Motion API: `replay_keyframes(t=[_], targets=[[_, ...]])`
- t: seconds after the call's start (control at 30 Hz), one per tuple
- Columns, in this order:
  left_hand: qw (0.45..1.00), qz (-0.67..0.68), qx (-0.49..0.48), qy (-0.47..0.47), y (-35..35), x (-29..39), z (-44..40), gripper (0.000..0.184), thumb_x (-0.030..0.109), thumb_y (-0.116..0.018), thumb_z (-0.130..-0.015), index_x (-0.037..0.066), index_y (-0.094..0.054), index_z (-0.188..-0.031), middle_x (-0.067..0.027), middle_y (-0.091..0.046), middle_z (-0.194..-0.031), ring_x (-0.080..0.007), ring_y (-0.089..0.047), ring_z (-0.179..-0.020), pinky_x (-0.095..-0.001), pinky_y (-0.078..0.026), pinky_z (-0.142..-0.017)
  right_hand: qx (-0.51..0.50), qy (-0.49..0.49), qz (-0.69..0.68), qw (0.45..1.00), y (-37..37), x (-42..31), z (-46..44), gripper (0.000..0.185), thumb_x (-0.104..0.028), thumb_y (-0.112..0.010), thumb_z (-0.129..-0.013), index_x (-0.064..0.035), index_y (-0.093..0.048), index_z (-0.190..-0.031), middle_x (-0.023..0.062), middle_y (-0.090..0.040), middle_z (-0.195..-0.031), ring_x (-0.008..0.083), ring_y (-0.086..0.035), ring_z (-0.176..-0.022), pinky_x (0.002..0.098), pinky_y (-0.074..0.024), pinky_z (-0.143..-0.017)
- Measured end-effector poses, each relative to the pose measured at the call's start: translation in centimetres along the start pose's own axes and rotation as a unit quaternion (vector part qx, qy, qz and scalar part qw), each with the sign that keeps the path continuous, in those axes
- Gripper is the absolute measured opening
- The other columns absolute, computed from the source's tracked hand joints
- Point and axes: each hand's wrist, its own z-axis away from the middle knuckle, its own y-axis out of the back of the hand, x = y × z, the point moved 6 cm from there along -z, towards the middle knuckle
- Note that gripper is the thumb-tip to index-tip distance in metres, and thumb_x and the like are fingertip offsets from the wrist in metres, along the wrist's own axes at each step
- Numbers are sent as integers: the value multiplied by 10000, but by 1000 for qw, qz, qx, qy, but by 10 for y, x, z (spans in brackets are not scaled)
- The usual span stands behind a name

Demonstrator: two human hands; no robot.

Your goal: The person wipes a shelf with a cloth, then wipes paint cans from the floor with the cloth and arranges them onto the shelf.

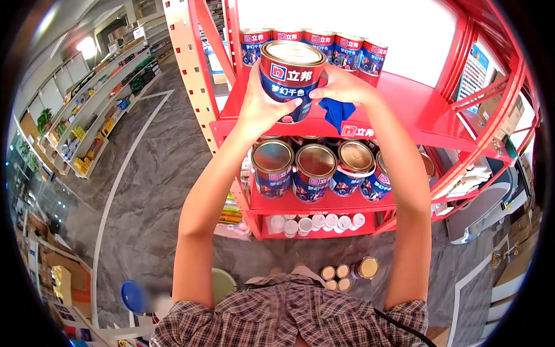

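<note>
Between my two hands, in front of the top shelf, is a red and dark blue paint can (289,75) with a gold-rimmed lid. My left hand (260,107) grips its left side, thumb across the front. On the right side, my right hand (344,87) presses against the can, its thumb on the label. A blue cloth (337,113) hangs below my right hand and appears pinched in its fingers, which are partly hidden. Behind the held can, several similar paint cans (347,52) stand in a row on the top shelf.
The red metal shelf rack (416,110) has upright posts on both sides. Larger paint cans (315,168) fill its middle shelf, with white tubs (318,222) below. Small cans (342,270) stand on the floor near my feet. A blue lid or bucket (134,296) is at lower left.
</note>
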Motion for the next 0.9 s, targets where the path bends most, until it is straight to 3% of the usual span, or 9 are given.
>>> replay_keyframes(t=[0.03, 0.07, 0.17, 0.37, 0.43, 0.6, 0.67, 0.73, 0.9], targets=[[1000, -20, 21, 5, 1, -13, -5, 1072, 177, -848, -562, -41, -172, -1366, -227, -445, -1253, -307, -475, -1174, -385, -410, -979, -19, -29, 31, 999, 5, 8, -13, 704, -196, -733, -764, -10, -347, -1322, 157, -494, -1274, 228, -527, -1098, 347, -501, -846], [998, -40, 44, 7, 3, -25, -12, 1078, 186, -851, -556, -45, -174, -1363, -230, -431, -1262, -312, -459, -1188, -388, -396, -991, -21, -22, 35, 999, 11, 12, -24, 704, -196, -733, -764, -10, -347, -1322, 157, -494, -1274, 228, -527, -1098, 347, -501, -846], [996, -72, 56, 18, 9, -39, -30, 1081, 220, -853, -550, -50, -185, -1355, -243, -405, -1279, -328, -431, -1209, -397, -377, -1007, -38, -41, 91, 994, 20, 28, -55, 641, -164, -704, -789, -14, -376, -1319, 174, -450, -1336, 251, -414, -1249, 366, -335, -1040], [987, -138, 75, 25, 19, -80, -51, 1102, 247, -855, -551, -40, -159, -1356, -251, -380, -1280, -339, -433, -1201, -400, -378, -1008, -59, -58, 77, 994, 26, 57, -96, 651, -181, -688, -809, -48, -357, -1353, 181, -442, -1345, 255, -393, -1271, 375, -315, -1050], [990, -125, 66, -6, 18, -84, -56, 961, 161, -834, -593, -77, -211, -1285, -223, -461, -1207, -275, -498, -1129, -375, -418, -968, -64, -58, 81, 993, 27, 64, -106, 654, -173, -678, -817, -60, -343, -1367, 171, -431, -1358, 247, -383, -1279, 373, -309, -1056], [984, -168, 62, 18, 22, -107, -75, 956, 171, -838, -597, -82, -207, -1270, -220, -463, -1199, -268, -497, -1130, -372, -416, -970, -83, -33, 60, 994, 33, 85, -132, 644, -159, -664, -829, -58, -331, -1371, 149, -441, -1354, 227, -393, -1270, 361, -300, -1061], [981, -177, 46, 70, 25, -128, -86, 1089, 264, -862, -547, -75, -167, -1314, -270, -400, -1270, -353, -425, -1200, -402, -375, -1005, -97, -18, 18, 995, 32, 90, -142, 634, -154, -662, -830, -52, -336, -1364, 148, -448, -1348, 224, -401, -1263, 360, -296, -1064], [983, -171, 46, 52, 31, -146, -97, 1092, 273, -865, -547, -95, -165, -1299, -271, -432, -1252, -347, -454, -1182, -391, -389, -995, -81, -1, 5, 997, 32, 94, -150, 643, -154, -672, -822, -42, -337, -1359, 171, -439, -1350, 242, -395, -1267, 367, -301, -1059], [968, -222, 1, 118, 41, -173, -117, 1024, 267, -869, -570, -99, -196, -1251, -237, -485, -1216, -291, -504, -1147, -365, -408, -982, -4, -8, 6, 1000, 34, 106, -176, 705, -138, -697, -794, -22, -308, -1371, 233, -403, -1358, 291, -365, -1288, 384, -316, -1045]])
